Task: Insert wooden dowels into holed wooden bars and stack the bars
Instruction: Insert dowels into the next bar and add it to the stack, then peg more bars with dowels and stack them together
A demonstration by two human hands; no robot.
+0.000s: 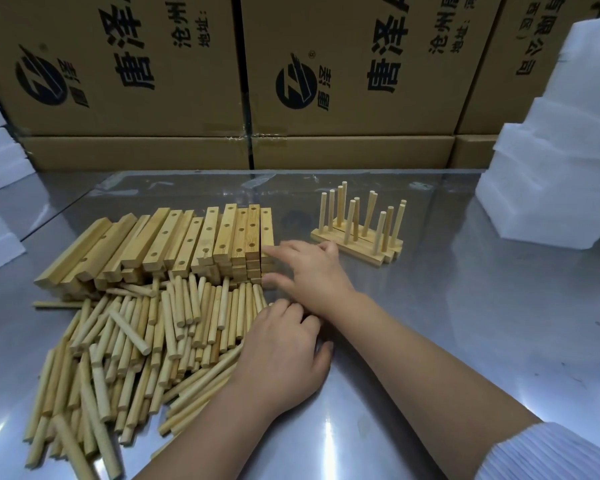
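Reaching for the stack of holed bars [201, 244], the right hand [314, 271] touched its right end with straight, spread fingers, gripping nothing. The left hand [284, 355] curled over smooth round dowels [136, 341] just in front of the stack; any grip was hidden. Picking one squared bar likely came next. Finished bars [326, 237] stood right of the stack on the shiny tabletop [465, 306].

Stacked printed cardboard boxes [187, 81] stand behind a shiny metal desk [499, 306]; white foam blocks [551, 161] flank both sides.

a shiny metal table [465, 306] bears dowels [146, 341], holed bars [187, 240], foam blocks [551, 188].
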